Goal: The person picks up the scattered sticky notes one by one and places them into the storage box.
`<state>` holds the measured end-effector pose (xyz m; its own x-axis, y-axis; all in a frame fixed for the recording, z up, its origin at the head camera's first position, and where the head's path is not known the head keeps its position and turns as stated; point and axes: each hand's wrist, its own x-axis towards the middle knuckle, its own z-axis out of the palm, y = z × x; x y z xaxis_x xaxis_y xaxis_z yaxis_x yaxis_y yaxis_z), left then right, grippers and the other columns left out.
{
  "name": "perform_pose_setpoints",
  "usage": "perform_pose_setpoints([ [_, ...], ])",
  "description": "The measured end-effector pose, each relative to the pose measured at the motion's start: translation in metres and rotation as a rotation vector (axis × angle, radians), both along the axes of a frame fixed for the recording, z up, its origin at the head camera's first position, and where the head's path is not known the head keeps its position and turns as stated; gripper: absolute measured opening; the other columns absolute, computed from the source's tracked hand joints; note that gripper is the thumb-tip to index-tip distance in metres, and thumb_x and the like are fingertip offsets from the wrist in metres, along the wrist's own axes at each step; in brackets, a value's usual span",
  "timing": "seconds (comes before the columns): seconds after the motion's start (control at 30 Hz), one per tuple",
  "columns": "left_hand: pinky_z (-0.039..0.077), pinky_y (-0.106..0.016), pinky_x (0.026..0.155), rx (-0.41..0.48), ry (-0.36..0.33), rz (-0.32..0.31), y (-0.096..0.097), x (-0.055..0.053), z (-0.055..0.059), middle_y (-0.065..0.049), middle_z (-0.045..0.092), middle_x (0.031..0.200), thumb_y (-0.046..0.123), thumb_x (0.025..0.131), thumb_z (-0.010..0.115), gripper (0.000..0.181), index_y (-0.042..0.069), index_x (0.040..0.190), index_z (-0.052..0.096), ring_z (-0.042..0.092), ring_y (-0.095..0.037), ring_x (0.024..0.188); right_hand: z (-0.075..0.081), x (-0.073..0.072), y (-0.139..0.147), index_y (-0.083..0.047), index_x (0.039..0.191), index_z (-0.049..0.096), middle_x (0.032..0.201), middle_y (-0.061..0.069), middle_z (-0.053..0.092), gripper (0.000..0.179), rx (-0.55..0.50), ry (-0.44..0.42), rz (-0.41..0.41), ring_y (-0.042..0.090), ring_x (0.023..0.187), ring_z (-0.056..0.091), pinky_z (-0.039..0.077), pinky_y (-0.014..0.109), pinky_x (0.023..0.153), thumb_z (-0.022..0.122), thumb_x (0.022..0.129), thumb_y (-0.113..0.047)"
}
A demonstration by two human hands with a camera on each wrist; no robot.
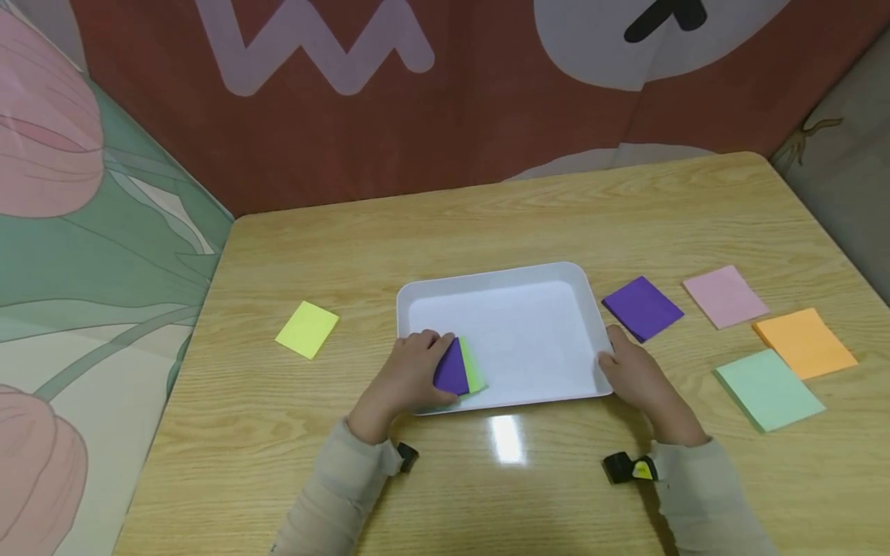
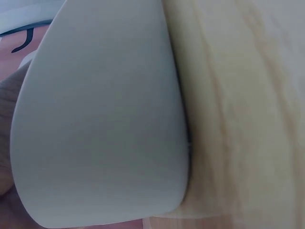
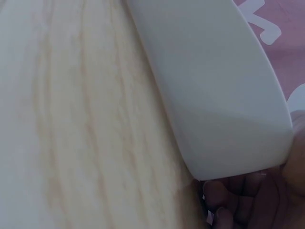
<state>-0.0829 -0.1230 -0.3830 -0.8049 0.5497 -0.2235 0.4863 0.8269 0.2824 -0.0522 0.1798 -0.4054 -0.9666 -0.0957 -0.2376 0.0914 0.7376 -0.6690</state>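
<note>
A shallow white tray (image 1: 528,332) lies on the table in the middle of the head view; its outer wall (image 2: 100,119) fills much of the left wrist view. Over its front left corner, my left hand (image 1: 417,371) grips a purple sticky note pad (image 1: 452,369) between thumb and fingers. Part of a light green pad (image 1: 473,367) shows beside the purple one, inside the tray. My right hand (image 1: 636,371) holds the tray's right end, thumb at the rim. Curled fingers (image 3: 233,195) show against the end wall in the right wrist view.
One yellow pad (image 1: 307,330) lies left of the tray. To the right are another purple pad (image 1: 643,308), a pink pad (image 1: 725,296), an orange pad (image 1: 810,342) and a mint green pad (image 1: 769,390). A patterned curtain (image 1: 417,147) hangs behind the table.
</note>
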Motion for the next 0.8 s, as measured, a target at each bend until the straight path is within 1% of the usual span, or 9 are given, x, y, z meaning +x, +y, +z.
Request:
perform_pose_setpoints([
  [0.13, 0.032, -0.038, 0.083, 0.020, 0.013, -0.015, 0.000, 0.001, -0.001, -0.012, 0.046, 0.113, 0.046, 0.063, 0.070, 0.085, 0.004, 0.129, 0.037, 0.042, -0.025, 0.098, 0.000, 0.000, 0.000, 0.006, 0.103, 0.032, 0.094, 0.032, 0.047, 0.019, -0.001, 0.001, -0.004, 0.032, 0.076, 0.047, 0.041, 0.044, 0.063, 0.034, 0.087, -0.004],
  [0.4, 0.031, -0.037, 0.085, 0.059, -0.010, -0.012, -0.003, 0.002, -0.001, -0.012, 0.044, 0.116, 0.049, 0.063, 0.069, 0.087, 0.005, 0.131, 0.035, 0.042, -0.024, 0.099, -0.002, 0.000, 0.001, 0.008, 0.104, 0.031, 0.097, 0.033, 0.047, 0.021, 0.000, -0.007, -0.002, 0.033, 0.079, 0.048, 0.041, 0.045, 0.064, 0.032, 0.087, -0.005],
  [0.57, 0.029, -0.039, 0.088, 0.104, -0.019, -0.002, -0.005, -0.001, -0.002, -0.012, 0.043, 0.119, 0.046, 0.067, 0.067, 0.082, 0.006, 0.131, 0.035, 0.041, -0.024, 0.103, -0.002, -0.001, 0.001, 0.008, 0.104, 0.031, 0.097, 0.034, 0.046, 0.021, -0.001, -0.007, 0.000, 0.033, 0.079, 0.048, 0.041, 0.045, 0.065, 0.032, 0.087, -0.005],
  [0.67, 0.028, -0.041, 0.089, 0.148, 0.011, 0.010, -0.007, -0.004, -0.002, -0.013, 0.043, 0.119, 0.042, 0.070, 0.066, 0.076, 0.006, 0.130, 0.037, 0.039, -0.026, 0.106, -0.002, -0.001, 0.001, 0.008, 0.103, 0.031, 0.095, 0.033, 0.047, 0.021, 0.002, -0.006, -0.001, 0.032, 0.077, 0.047, 0.041, 0.044, 0.064, 0.032, 0.086, -0.004],
  [0.8, 0.028, -0.042, 0.089, 0.219, 0.102, 0.039, -0.013, -0.007, -0.001, -0.014, 0.045, 0.116, 0.035, 0.072, 0.067, 0.067, 0.004, 0.126, 0.041, 0.039, -0.027, 0.107, -0.001, -0.001, 0.000, 0.008, 0.104, 0.031, 0.096, 0.032, 0.047, 0.022, 0.003, -0.015, -0.003, 0.032, 0.077, 0.047, 0.041, 0.043, 0.063, 0.032, 0.087, -0.005],
])
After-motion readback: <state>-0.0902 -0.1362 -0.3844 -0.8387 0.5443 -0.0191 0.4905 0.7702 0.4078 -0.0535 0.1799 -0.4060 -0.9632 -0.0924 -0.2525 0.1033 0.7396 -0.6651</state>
